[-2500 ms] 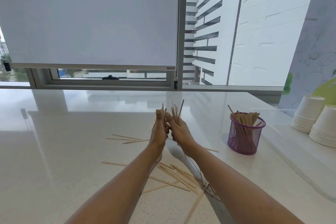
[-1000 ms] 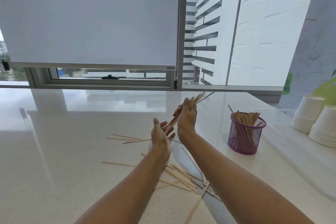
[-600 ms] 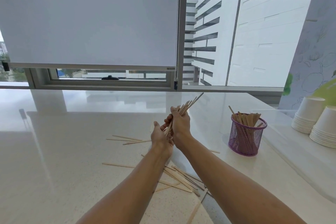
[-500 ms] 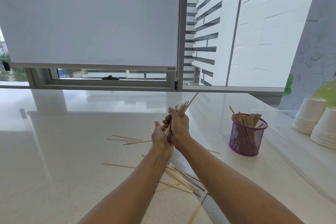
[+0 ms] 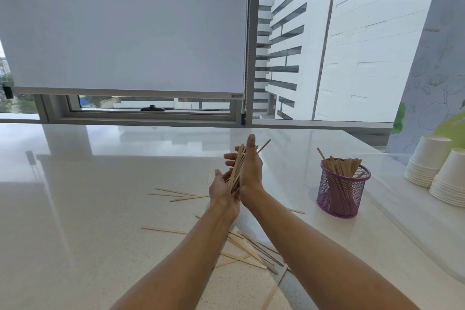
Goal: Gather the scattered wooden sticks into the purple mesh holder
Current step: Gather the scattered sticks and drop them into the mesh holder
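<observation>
A bundle of wooden sticks (image 5: 237, 168) stands tilted between my two hands above the white counter. My right hand (image 5: 250, 168) cradles the bundle with fingers stretched upward. My left hand (image 5: 222, 190) cups the bundle's lower ends from the left. The purple mesh holder (image 5: 339, 194) stands to the right, apart from both hands, holding several sticks upright. More loose sticks (image 5: 247, 250) lie on the counter beneath my forearms, and a few further sticks (image 5: 176, 194) lie to the left of my hands.
Two stacks of white paper cups (image 5: 442, 176) stand at the far right on a raised ledge. A window frame with a lowered blind (image 5: 125, 25) runs along the counter's back edge. The white counter (image 5: 75, 209) stretches to the left.
My right hand has loosened from a fist into an open cradle with fingers pointing up. The bundle now stands steeper between both palms. My left hand has closed in under its lower ends.
</observation>
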Demonstrator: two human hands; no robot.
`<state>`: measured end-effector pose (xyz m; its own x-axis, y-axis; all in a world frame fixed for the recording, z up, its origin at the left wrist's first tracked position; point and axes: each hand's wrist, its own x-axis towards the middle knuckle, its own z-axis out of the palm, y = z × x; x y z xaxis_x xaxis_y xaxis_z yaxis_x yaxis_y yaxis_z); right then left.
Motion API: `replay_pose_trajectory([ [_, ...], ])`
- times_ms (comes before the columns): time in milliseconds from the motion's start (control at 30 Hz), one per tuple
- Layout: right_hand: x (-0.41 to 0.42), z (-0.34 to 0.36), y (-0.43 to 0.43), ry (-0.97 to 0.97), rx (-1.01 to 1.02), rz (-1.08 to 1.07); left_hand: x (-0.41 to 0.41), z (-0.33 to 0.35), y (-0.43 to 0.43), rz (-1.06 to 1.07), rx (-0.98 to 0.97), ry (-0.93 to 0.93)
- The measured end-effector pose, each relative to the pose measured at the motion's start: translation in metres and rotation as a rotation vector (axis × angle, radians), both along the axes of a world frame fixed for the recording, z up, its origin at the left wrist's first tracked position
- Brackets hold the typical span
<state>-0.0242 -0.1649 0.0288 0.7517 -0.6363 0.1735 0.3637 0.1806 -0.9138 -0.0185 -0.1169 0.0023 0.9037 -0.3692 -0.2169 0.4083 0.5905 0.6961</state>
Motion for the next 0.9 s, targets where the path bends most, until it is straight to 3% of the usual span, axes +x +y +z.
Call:
replay_pose_trajectory([
  [300,0.0,-0.001,-0.002,0.049,-0.109,-0.088,-0.003,0.003,0.002,0.031,0.006,0.011],
  [500,0.0,-0.002,0.001,0.107,-0.071,0.039,-0.002,0.002,0.001,0.013,-0.038,-0.006],
  [900,-0.008,0.011,-0.002,0.026,0.153,0.214,-0.008,0.004,0.001,-0.004,0.021,-0.013],
])
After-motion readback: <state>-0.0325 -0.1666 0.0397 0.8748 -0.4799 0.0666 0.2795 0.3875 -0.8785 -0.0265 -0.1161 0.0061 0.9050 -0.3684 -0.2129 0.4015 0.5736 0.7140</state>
